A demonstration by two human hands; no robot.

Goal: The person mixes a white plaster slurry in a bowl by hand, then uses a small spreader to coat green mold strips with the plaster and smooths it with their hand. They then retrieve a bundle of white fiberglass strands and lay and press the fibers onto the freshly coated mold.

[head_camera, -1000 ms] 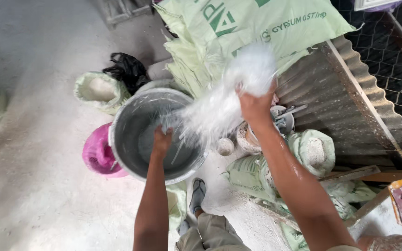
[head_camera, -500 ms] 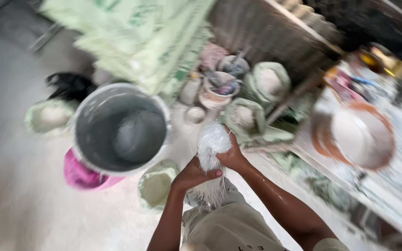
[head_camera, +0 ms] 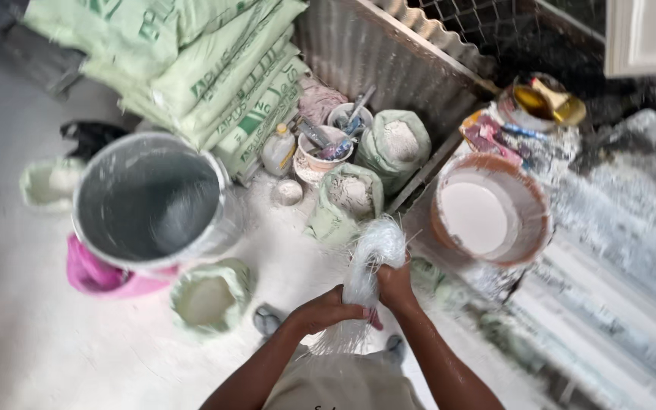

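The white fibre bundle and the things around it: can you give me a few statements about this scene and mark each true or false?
1. Both hands hold the bundle of white fibres. True: the left hand and right hand grip it together.
2. The grey bucket stands on a table. False: it sits on the dusty floor, against a pink tub.
3. The round brown-rimmed basin holds white material. True.
4. The pale green sacks lie in front of the person's feet. False: they are stacked at the far side, beyond the bucket.
5. The small open bags are empty. False: white powder shows inside.
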